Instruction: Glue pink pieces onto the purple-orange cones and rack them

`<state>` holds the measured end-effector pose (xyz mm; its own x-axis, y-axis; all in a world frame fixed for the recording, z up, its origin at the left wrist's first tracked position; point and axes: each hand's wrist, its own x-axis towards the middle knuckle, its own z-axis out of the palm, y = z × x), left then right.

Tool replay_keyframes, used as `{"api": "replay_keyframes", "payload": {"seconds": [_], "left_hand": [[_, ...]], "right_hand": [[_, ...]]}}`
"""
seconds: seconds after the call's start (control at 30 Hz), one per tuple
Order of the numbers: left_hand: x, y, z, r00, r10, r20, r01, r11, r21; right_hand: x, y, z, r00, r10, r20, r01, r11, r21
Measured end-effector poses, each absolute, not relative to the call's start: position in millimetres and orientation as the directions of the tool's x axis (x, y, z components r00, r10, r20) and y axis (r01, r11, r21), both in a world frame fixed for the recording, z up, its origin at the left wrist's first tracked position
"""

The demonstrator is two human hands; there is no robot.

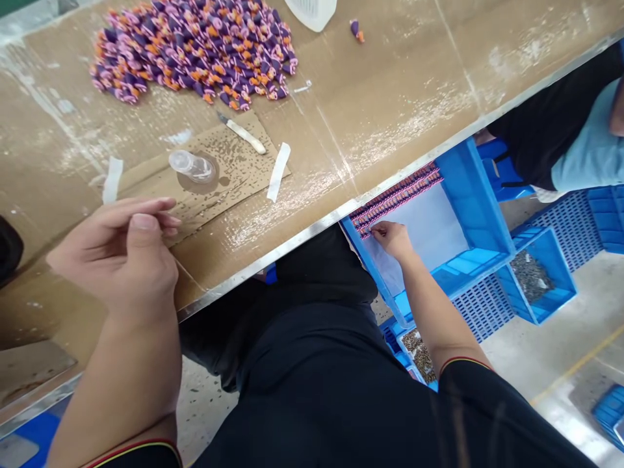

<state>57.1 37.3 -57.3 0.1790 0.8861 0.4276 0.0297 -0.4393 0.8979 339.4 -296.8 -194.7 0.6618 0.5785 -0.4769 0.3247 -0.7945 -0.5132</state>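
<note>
My left hand (127,247) hovers over the near edge of the worktable, its fingers loosely bent and apart with nothing seen between them. Down to the right, my right hand (392,238) reaches into a blue crate (478,201) at the end of rows of small purple and pink pieces (394,198). Its fingertips are pinched; what they hold is too small to make out. On the table lies a cardboard sheet (244,172) with a small clear cup (194,167) and a white-handled knife (246,137). Behind them is a large pile of purple, pink and orange pieces (195,49).
A single piece (357,31) and a white container (313,10) are at the table's back. White tape strips (279,171) flank the cardboard. Another person's leg (536,123) shows at the right, above blue bins (543,276) on the floor.
</note>
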Motion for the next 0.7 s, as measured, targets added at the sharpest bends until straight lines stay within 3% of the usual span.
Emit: {"api": "replay_keyframes", "payload": {"seconds": [0.23, 0.6, 0.7], "left_hand": [[54, 31, -52, 0.209, 0.904, 0.373, 0.069, -0.394, 0.917], [51, 33, -56, 0.278, 0.851, 0.445, 0.033, -0.471, 0.881], [44, 24, -36, 0.183, 0.875, 0.447, 0.109, -0.47, 0.876]], "right_hand": [[337, -294, -192, 0.662, 0.585, -0.468, 0.377, -0.8, -0.467], [330, -296, -190, 0.711, 0.562, -0.422, 0.353, -0.805, -0.477], [332, -299, -184, 0.749, 0.539, -0.385, 0.325, -0.806, -0.495]]}}
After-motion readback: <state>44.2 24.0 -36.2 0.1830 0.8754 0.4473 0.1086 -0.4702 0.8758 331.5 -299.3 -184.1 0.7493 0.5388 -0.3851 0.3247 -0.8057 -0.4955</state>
